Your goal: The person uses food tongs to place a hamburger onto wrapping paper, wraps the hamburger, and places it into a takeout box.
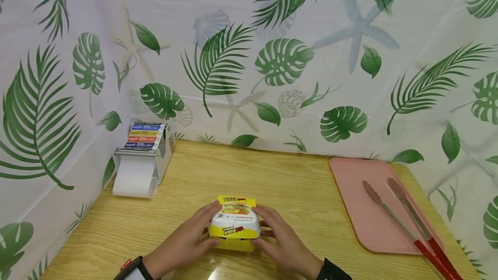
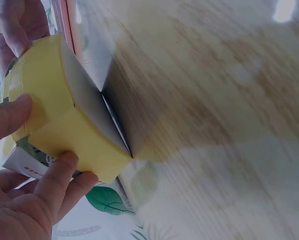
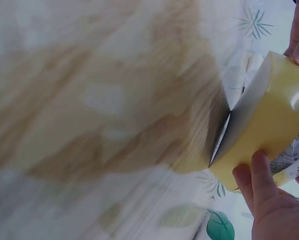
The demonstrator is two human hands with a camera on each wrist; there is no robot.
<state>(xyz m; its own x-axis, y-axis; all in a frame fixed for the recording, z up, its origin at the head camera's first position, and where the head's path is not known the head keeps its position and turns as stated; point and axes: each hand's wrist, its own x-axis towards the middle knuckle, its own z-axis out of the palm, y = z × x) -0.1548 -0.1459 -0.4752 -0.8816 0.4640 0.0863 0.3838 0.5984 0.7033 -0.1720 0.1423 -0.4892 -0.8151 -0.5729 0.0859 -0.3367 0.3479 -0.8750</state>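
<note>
Both hands hold a yellow and white cardboard burger box (image 1: 235,219) low over the table, one at each side. My left hand (image 1: 190,232) grips its left side, with fingers (image 2: 59,175) spread on the yellow base and the thumb near the front. On the opposite side, my right hand (image 1: 284,237) has its fingers (image 3: 262,175) against the base. The box's pale underside (image 3: 247,102) shows above the tabletop, tilted to it. Between lid and base a dark gap runs along the front, and printed wrapping (image 3: 292,152) shows at the side.
A pink tray (image 1: 362,219) lies at the right, with red-handled metal tongs (image 1: 412,224) across it. At the back left stands a label or paper roll dispenser (image 1: 140,154). Leaf-printed cloth (image 1: 241,68) walls the back and sides of the wooden table (image 1: 249,163).
</note>
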